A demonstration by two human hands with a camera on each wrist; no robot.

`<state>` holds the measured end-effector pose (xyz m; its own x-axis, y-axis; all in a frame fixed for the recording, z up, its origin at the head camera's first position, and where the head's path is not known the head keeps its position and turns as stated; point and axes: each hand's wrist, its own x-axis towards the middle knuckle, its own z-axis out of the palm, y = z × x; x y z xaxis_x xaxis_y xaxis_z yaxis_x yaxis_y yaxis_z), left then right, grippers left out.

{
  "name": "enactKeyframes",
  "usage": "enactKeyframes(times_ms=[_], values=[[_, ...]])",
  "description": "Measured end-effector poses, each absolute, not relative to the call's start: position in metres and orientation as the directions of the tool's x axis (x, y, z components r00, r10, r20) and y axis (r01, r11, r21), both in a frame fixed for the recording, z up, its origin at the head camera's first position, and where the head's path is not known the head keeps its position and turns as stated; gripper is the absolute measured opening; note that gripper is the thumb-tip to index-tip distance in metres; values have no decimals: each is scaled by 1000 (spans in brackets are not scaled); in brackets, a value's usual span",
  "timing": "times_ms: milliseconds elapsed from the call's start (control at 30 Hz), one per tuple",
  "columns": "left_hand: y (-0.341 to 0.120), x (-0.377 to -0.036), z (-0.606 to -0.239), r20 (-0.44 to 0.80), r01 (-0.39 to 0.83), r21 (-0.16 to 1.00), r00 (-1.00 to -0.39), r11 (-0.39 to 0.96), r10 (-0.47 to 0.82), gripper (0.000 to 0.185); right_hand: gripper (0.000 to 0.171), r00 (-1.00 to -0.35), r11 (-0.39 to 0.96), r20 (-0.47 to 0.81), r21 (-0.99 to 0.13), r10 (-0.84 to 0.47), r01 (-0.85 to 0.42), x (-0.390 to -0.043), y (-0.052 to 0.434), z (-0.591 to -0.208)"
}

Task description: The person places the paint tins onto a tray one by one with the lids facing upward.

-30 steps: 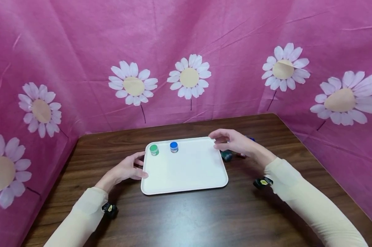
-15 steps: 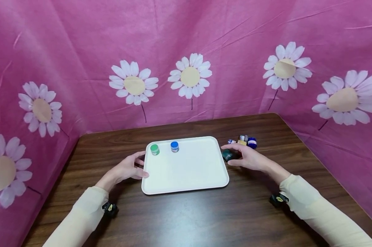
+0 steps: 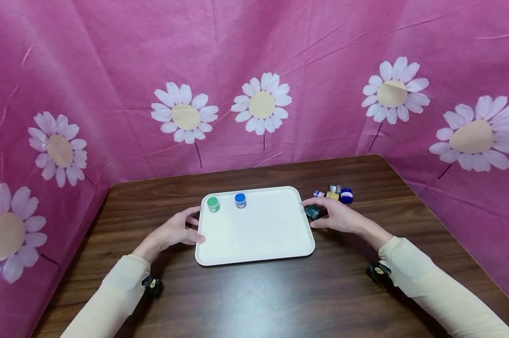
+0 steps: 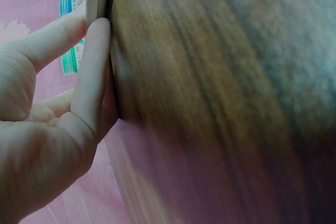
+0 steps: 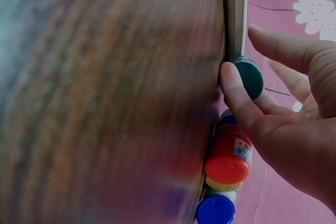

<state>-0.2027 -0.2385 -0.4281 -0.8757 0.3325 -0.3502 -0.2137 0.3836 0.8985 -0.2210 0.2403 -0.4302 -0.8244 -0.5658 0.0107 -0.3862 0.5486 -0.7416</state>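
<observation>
A white rectangular tray (image 3: 254, 230) lies on the table; a green-lidded jar (image 3: 213, 204) and a blue-lidded jar (image 3: 240, 200) stand near its far edge. At the tray's left side is my left hand (image 3: 178, 228), fingers fairly straight, with thumb and fingertips on the rim. My right hand (image 3: 338, 217) is spread at the opposite side, index fingertip close to the rim. Between its thumb and index finger shows a dark green jar (image 5: 250, 80), lying against the tray's side and partly covered by the thumb. Nothing is held in the right hand.
Beside the right hand lies a cluster of small jars: a red one (image 5: 228, 156), a dark blue one (image 3: 346, 195), a yellow one (image 3: 332, 195) and others. The brown wooden table (image 3: 246, 295) meets a pink curtain (image 3: 220, 61) with daisies on it.
My right hand has moved from the tray's far right corner down and right to its right edge, uncovering the jar cluster. The left hand stays at the left rim.
</observation>
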Motion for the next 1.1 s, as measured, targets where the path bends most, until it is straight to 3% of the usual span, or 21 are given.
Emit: enactKeyframes(times_ms=[500, 800, 1100], values=[[-238, -203, -429, -344, -208, 901, -877, 381, 335, 100, 56, -800, 566, 7, -703, -600, -430, -225, 237, -429], [-239, -204, -428, -358, -220, 895, -873, 388, 330, 101, 57, -810, 640, -7, -617, -587, -458, -225, 238, -426], [-238, -203, -427, -368, -230, 889, -873, 396, 320, 100, 60, -774, 631, -38, -605, -632, -485, -226, 239, -422]])
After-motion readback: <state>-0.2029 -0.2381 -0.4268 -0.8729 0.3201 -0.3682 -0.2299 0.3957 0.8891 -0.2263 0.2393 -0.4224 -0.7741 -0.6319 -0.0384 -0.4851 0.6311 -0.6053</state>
